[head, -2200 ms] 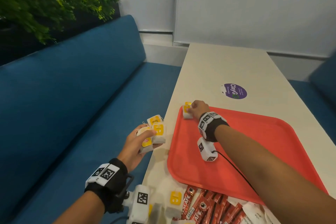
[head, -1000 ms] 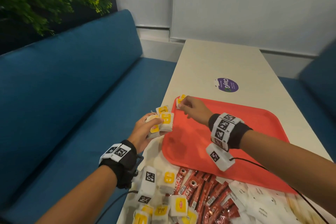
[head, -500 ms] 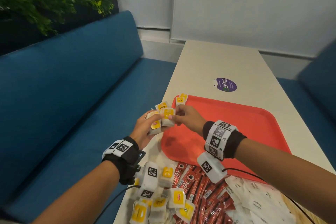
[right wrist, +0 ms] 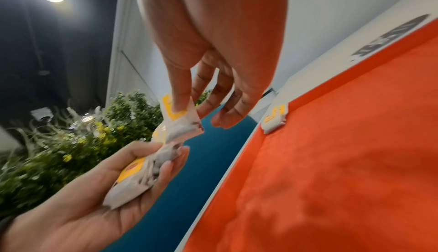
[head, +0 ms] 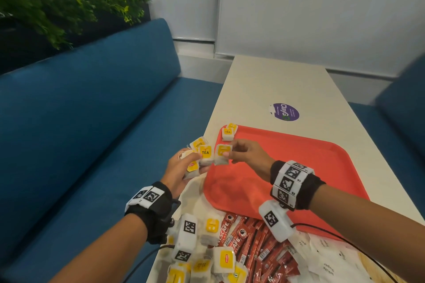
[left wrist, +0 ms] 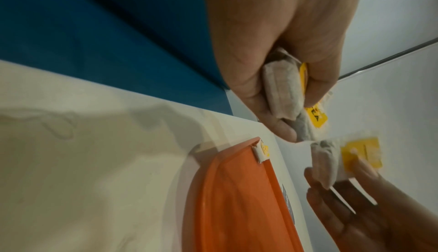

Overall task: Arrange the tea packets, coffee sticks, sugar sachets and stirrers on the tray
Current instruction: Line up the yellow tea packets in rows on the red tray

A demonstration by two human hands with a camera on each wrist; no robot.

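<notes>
L hand point(head: 181, 169) sits just off the table's left edge, beside the near-left corner of the red tray point(head: 322, 163), fingers curled round a small bunch of tea packets point(head: 200, 156) w/ yellow labels; one reads "TEA". R hand point(head: 247, 156) is over the tray's left rim, thumb and forefinger pinching a single tea packet point(head: 222, 154) by its top, other fingers loose. That packet hangs clear of the tray, just beside the L hand's bunch; whether they touch, can't tell. R wrist view shows the pinch on the label end, bag part hanging below.

One tea packet on the tray point(head: 228, 132) lies in the far-left corner, against the rim, apart from both hands. Rest of tray floor is bare red.

Along the table's near edge, off the tray: loose tea packets on the table point(head: 213, 257) at the near-left corner, red coffee sticks point(head: 253, 243) marked Nescafe Classic just right of them, touching the tray's near rim, then white sugar sachets point(head: 322, 257) further right. Stirrers: pale strip at the near-right corner, too cut off to tell.

Purple round sticker point(head: 284, 112) on the table point(head: 276, 80) beyond the tray's far rim. Blue bench point(head: 92, 110) left of the table, green plant point(head: 57, 0) behind it.
</notes>
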